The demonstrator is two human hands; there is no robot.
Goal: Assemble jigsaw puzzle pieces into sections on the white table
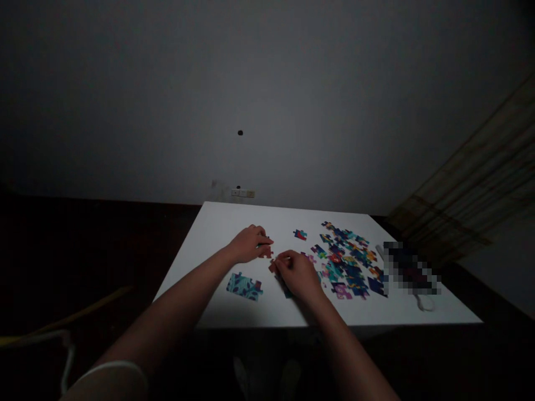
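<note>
L hand (249, 244): on red-brown cardboard jigsaw pc (266, 253), prob. steadying — grip unclear.
R hand (299, 273): pinching brown cardboard pc (272, 267), prob. for control.

Free passage over the white table (214, 218) at far left, puzzle pieces (353, 271) an obstacle at right.

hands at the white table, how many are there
2: the left hand, touching a reddish jigsaw section, and the right hand, nearer the camera, at a brownish jigsaw piece left of the jigsaw pile. No other hands show.
</note>
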